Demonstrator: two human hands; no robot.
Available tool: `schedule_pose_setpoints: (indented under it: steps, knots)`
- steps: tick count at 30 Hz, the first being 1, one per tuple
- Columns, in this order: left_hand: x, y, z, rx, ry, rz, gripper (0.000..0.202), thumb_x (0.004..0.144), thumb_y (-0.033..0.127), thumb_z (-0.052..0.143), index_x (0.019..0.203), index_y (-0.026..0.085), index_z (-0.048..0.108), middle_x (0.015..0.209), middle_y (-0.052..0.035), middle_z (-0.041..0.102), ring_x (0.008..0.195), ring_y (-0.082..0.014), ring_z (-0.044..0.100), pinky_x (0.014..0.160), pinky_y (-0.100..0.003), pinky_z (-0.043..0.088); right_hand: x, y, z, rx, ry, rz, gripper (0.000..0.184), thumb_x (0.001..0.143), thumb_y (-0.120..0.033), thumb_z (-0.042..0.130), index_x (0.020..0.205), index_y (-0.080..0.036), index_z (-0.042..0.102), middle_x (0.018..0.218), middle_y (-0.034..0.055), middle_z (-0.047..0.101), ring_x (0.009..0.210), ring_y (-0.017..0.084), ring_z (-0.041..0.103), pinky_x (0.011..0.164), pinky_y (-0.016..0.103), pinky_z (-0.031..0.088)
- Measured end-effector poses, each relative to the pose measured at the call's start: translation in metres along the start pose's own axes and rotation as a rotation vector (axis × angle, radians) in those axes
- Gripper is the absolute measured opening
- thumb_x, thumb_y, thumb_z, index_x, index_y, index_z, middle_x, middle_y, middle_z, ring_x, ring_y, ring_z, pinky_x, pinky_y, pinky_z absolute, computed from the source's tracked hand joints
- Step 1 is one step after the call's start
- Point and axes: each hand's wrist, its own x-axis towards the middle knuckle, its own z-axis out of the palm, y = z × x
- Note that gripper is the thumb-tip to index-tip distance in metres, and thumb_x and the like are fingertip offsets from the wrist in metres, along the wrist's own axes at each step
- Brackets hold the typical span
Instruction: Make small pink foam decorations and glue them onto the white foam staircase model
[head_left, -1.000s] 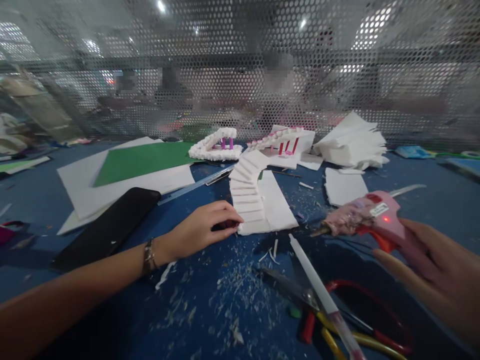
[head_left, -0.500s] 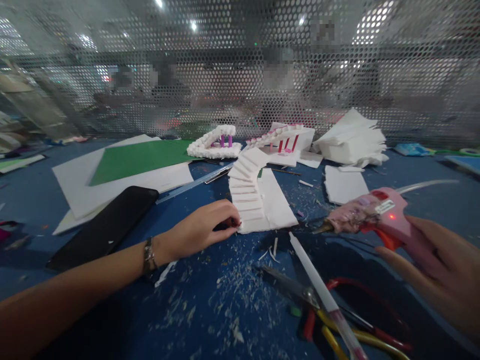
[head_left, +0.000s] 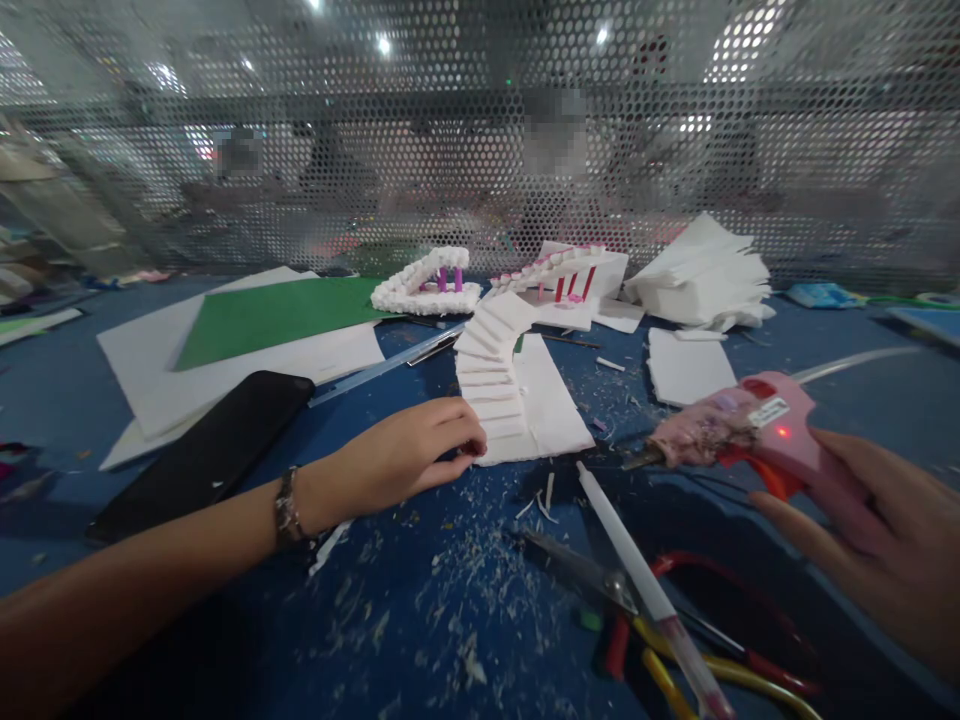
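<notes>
A small white curved staircase model [head_left: 489, 382], built of thin foam or card steps, stands on a white base sheet [head_left: 559, 415] in the middle of the table. My left hand [head_left: 409, 450] is closed, thumb and fingers pinched at the front-left corner of the model. Whatever lies between those fingertips is hidden. On the right, my right hand [head_left: 892, 530] grips a pink hot glue gun [head_left: 780, 435] with an orange trigger and a lit red light. Its nozzle points left towards the base sheet, apart from it. A clear glue stick sticks out of its back.
Scissors [head_left: 615, 590] with red and yellow handles lie in front, under a white-tipped pen-like knife [head_left: 637, 570]. A black phone [head_left: 210, 450], green sheet [head_left: 285, 315], two decorated models [head_left: 427, 285] and a white sheet stack [head_left: 701, 280] surround the work. Perforated metal screen [head_left: 465, 150] stands behind.
My left hand has shifted slightly right, its fingers covering more of the model's front corner. The glue gun stays almost where it was.
</notes>
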Motion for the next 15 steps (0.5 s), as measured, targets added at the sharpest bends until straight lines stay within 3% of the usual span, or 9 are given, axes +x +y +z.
schedule_pose_setpoints:
  steps: [8,15]
  knots:
    - [-0.010,-0.006,-0.009,0.168,0.096,0.083,0.026,0.085,0.024,0.036,0.104,0.018,0.052,0.102,-0.0066,0.054,0.092,-0.0184,0.045,0.083,-0.032,0.033,-0.003,0.004,0.003,0.009,0.027,0.017,0.027,0.077,-0.043,0.040,0.091,-0.021,0.044,0.072,0.0062,0.057,0.054,0.021,0.054,0.044,0.028,0.038]
    - [-0.025,-0.018,-0.002,0.303,-0.015,0.153,0.046,0.082,0.046,0.033,0.124,0.025,0.036,0.121,-0.0063,0.045,0.103,-0.0240,0.040,0.089,-0.036,0.023,-0.001,0.001,0.001,-0.046,-0.012,0.021,0.032,0.076,-0.046,0.040,0.092,-0.019,0.045,0.069,0.0068,0.056,0.048,0.019,0.050,0.038,0.026,0.035]
